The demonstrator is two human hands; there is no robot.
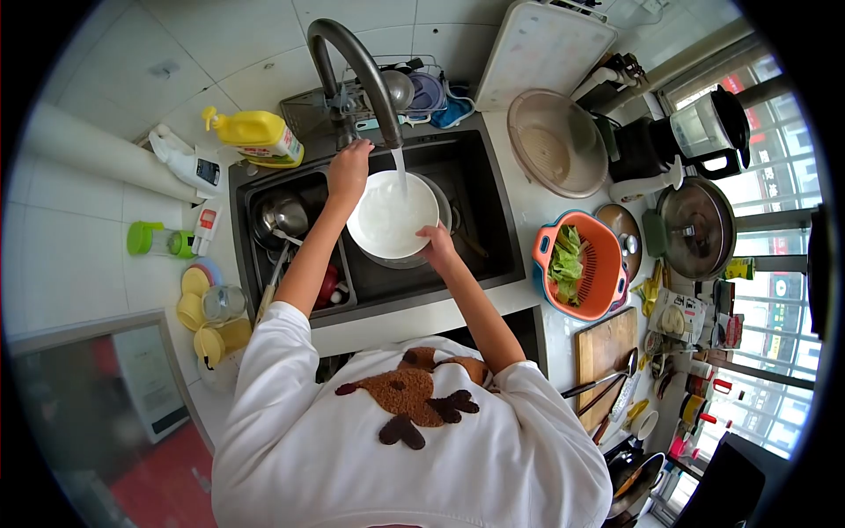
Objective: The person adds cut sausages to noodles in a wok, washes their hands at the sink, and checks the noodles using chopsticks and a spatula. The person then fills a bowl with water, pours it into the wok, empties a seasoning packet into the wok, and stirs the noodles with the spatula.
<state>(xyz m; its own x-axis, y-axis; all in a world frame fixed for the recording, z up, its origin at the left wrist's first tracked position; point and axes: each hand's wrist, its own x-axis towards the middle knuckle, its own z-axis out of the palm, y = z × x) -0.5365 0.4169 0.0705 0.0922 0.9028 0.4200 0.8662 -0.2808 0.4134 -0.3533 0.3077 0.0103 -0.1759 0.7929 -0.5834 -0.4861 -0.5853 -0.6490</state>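
Observation:
My right hand (437,245) grips the near right rim of a white bowl (387,220), thumb over the edge. Water runs from the grey faucet (380,97) into the bowl, and some water stands in it. My left hand (351,169) is raised at the base of the faucet, its fingers closed on the faucet handle (346,134), which they partly cover. Beneath the white bowl, a metal basin (447,204) shows in the dark double sink (488,176).
The sink's left compartment holds a steel pot (283,214) and utensils. A yellow detergent bottle (255,136) stands behind it. Right of the sink are a translucent basin (554,145), an orange colander (603,255) with leafy greens (566,264), and a cutting board (607,352).

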